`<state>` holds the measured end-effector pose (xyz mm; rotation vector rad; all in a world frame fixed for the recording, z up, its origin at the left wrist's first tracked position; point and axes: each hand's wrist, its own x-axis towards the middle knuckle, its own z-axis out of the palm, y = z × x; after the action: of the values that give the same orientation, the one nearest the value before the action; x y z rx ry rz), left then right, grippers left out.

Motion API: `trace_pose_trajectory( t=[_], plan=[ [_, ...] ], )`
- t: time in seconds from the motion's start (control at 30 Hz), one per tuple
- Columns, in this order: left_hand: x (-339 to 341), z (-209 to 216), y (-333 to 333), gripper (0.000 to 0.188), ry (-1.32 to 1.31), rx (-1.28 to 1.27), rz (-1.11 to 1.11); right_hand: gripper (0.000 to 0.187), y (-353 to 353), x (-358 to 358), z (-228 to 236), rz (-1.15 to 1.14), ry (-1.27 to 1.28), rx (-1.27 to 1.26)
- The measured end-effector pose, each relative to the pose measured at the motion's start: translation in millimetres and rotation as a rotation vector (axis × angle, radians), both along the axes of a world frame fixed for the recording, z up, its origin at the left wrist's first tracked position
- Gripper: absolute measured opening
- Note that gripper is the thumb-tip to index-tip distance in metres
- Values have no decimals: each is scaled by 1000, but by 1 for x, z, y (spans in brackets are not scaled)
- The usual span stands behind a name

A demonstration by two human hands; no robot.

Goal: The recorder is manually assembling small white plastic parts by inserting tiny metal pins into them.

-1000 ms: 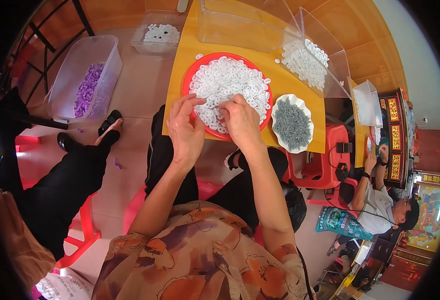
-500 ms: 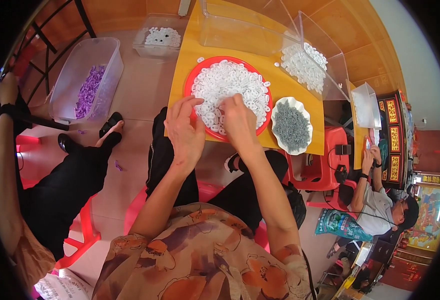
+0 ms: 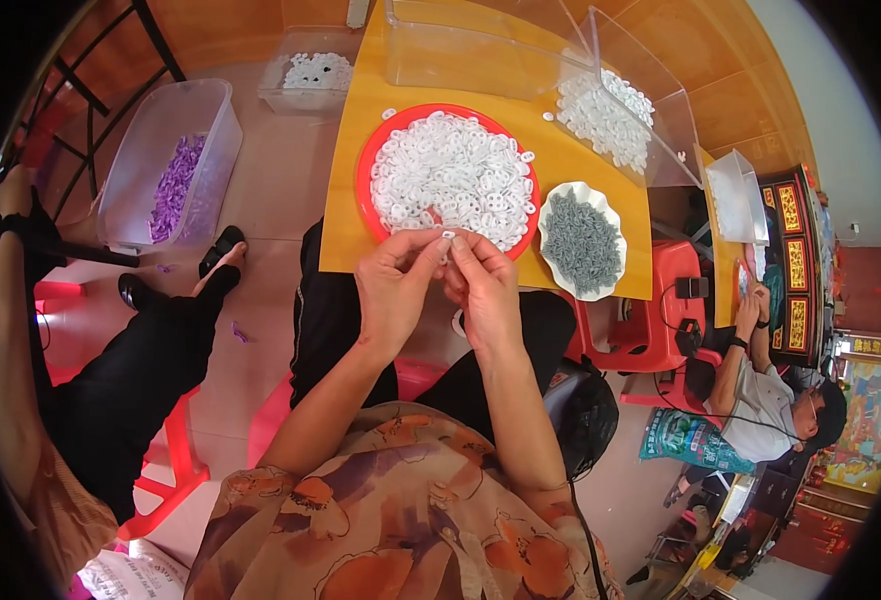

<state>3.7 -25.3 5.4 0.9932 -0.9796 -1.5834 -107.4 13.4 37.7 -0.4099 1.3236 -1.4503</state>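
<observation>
Left hand (image 3: 398,285) and right hand (image 3: 483,285), fingertips pinched together on apparently one small white ring (image 3: 449,235), raised above red tray (image 3: 366,160) for close handling

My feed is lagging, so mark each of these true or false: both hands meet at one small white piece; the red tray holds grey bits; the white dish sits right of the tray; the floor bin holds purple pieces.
1. Left hand and right hand pinch one small white piece: true.
2. Red tray holds grey bits: false, white rings.
3. White dish sits right of the tray: true.
4. Clear floor bin holds purple pieces: true.
</observation>
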Motion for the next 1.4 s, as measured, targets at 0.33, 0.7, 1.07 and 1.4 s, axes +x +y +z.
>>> trace_pose_trajectory(
  t=[0.33, 0.7, 1.07, 1.4],
  plan=[
    [0, 27, 7, 12, -611, -749, 74, 21, 21, -12, -5, 14, -45, -55],
    [0, 22, 15, 17, -239, -237, -220, 22, 36, -173, -5, -199, 1305, 118],
    [0, 18, 7, 26, -102, -134, -224, 20, 6, -238, -37, 46, 1639, 252],
    [-7, 13, 12, 27, -5, -83, -242, 18, 9, -248, -14, -47, 1501, 191]
  ],
)
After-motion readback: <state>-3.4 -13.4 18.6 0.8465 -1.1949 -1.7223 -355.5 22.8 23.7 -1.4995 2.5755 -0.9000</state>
